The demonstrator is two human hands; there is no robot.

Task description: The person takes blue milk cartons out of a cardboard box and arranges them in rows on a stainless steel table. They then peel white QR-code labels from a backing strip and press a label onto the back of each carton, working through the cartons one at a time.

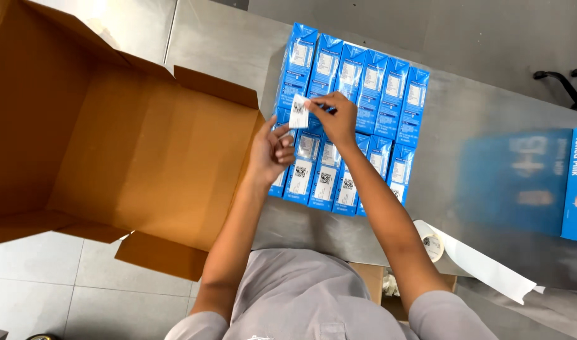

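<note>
The right hand [336, 116] pinches a small white printed sticker [298, 112] by its edge, just above a block of blue rectangular cartons [364, 94] lying in two rows on the grey metal table [490, 107]. The left hand [273, 151], fingers loosely curled, rests just below the sticker at the block's near-left corner. Beside that hand stands a large open brown cardboard box [144, 151]. By the right elbow lies a roll of white label backing paper [477, 261].

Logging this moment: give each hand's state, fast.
Left hand: fingers curled, resting on the blue cartons, holding nothing visible.
Right hand: pinching a small white sticker label.
</note>
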